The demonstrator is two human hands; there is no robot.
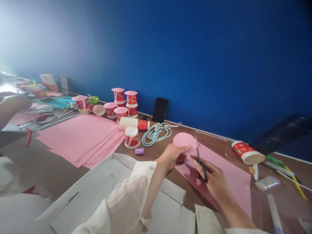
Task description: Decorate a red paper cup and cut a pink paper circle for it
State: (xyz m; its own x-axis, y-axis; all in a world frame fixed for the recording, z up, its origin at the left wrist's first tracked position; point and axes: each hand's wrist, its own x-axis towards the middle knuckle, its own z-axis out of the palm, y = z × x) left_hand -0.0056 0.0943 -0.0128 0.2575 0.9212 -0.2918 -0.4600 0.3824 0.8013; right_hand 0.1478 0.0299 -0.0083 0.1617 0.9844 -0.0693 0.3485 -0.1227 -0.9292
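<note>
My left hand (pixel 173 154) pinches a round piece of pink paper (pixel 183 139) between thumb and fingers. In my right hand (pixel 213 177) is a pair of scissors (pixel 202 165) with dark handles, its blades pointing up at the right edge of the round piece. Below both hands lies a larger pink sheet (pixel 234 169), partly covered by my right hand and wrist. Whether the round piece is still joined to that sheet I cannot tell.
Left of my hands are a light blue cord (pixel 156 134), a red paper cup (pixel 132 138), a purple cap (pixel 139 151) and stacked pink sheets (pixel 83 136). A phone (pixel 160 110) leans on the wall. Another person's arm (pixel 14 107) is at far left.
</note>
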